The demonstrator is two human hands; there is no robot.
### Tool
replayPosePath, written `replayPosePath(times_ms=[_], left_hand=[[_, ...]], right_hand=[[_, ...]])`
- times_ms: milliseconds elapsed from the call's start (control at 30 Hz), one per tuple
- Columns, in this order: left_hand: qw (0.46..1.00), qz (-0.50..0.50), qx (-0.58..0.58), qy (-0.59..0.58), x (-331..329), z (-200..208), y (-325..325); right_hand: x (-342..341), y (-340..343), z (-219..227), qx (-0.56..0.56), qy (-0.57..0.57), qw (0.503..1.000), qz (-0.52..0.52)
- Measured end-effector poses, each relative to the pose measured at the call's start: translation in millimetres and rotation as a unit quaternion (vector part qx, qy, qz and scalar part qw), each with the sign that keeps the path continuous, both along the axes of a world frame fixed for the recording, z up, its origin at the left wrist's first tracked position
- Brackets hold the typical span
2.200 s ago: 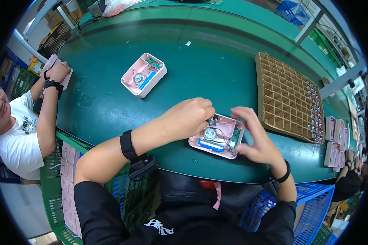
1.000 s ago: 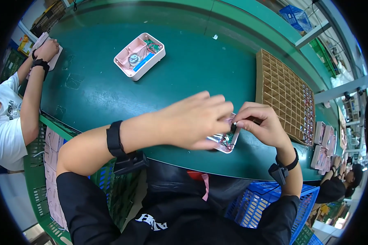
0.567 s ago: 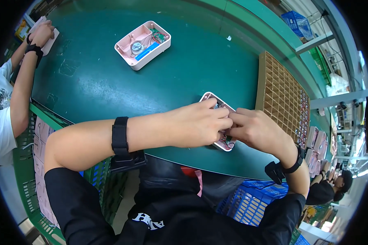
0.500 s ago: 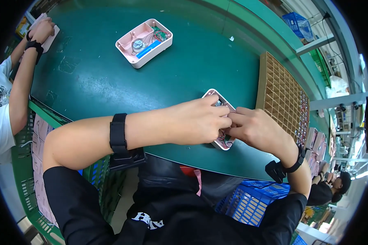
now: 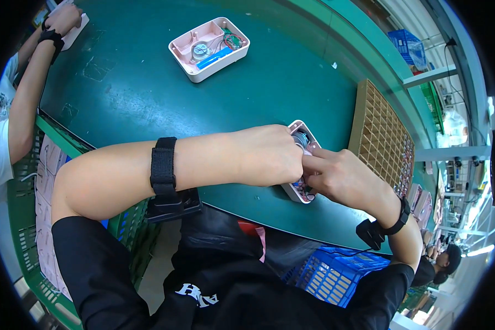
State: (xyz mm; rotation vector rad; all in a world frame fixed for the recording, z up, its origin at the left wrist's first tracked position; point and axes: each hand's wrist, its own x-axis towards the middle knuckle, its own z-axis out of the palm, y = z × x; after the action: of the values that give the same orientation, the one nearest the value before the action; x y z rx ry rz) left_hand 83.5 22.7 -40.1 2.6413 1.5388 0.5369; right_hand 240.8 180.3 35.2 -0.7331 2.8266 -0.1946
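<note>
A small pink-and-white plastic housing (image 5: 310, 134) lies open on the green table in front of me. A round metal speaker (image 5: 301, 138) shows at its far end, and dark wires at its near end. My left hand (image 5: 275, 157) bends over the housing's middle from the left, closed, its fingertips hidden. From the right, my right hand (image 5: 340, 175) reaches in with bent fingers, their tips meeting the left hand. What the two hands pinch inside is hidden. Farther off sits a second open housing (image 5: 221, 65) with a speaker, a blue battery (image 5: 214, 58), a green board and red wires.
A cardboard tray divided into cells (image 5: 380, 124) stands at the right, small parts in its far-right cells. Below the table edge are a blue crate (image 5: 335, 275) and a green crate (image 5: 25, 242) with pink pieces. At the upper left, a co-worker's hands (image 5: 63, 21) hold a pale piece.
My left hand has turned so its fingers dip out of sight into the housing. The right hand stays close beside it. The view has shifted slightly.
</note>
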Motion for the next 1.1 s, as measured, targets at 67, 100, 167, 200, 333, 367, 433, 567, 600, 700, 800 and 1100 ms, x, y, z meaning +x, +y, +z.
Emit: replayPosePath(times_ms=[67, 100, 167, 200, 333, 367, 433, 567, 600, 700, 800, 1100], left_hand=[[1.0, -0.005, 0.009, -0.024, 0, -1, 2], [1.0, -0.005, 0.01, -0.026, 0, -2, 3], [1.0, 0.0, 0.013, -0.021, 1, -4, 3], [1.0, 0.003, 0.014, -0.017, 1, -1, 3], [0.999, 0.009, -0.008, 0.031, 1, 8, -3], [0.999, 0.015, -0.008, 0.033, 1, 7, -3], [1.0, 0.012, 0.018, 0.003, 1, 3, -1], [1.0, 0.0, 0.009, -0.005, -4, 2, 1], [1.0, -0.009, -0.002, -0.002, -4, 5, 2], [1.0, -0.01, -0.023, -0.007, -3, 12, 3], [0.996, -0.037, -0.056, -0.056, -10, 28, 2], [0.923, 0.367, 0.109, -0.036, -81, 98, -5]], right_hand=[[1, 2, -1, 0.014, -0.01, 1.0, 0.0], [1, 0, -1, 0.014, -0.011, 1.0, 0.001], [0, -4, 2, 0.047, -0.018, 0.999, 0.015], [0, -5, 3, 0.063, -0.02, 0.998, 0.022], [-4, -2, -1, 0.035, -0.015, 0.998, 0.042], [-6, -2, -3, 0.035, -0.013, 0.998, 0.047], [-5, -3, -9, 0.026, -0.002, 0.998, 0.055], [-3, -9, -16, 0.031, 0.016, 0.998, 0.045], [-1, -10, -16, 0.036, 0.022, 0.999, 0.034], [3, -9, -14, 0.059, 0.03, 0.997, 0.032], [10, -5, -10, 0.057, 0.056, 0.997, 0.006], [30, -47, -22, -0.065, 0.164, 0.983, -0.048]])
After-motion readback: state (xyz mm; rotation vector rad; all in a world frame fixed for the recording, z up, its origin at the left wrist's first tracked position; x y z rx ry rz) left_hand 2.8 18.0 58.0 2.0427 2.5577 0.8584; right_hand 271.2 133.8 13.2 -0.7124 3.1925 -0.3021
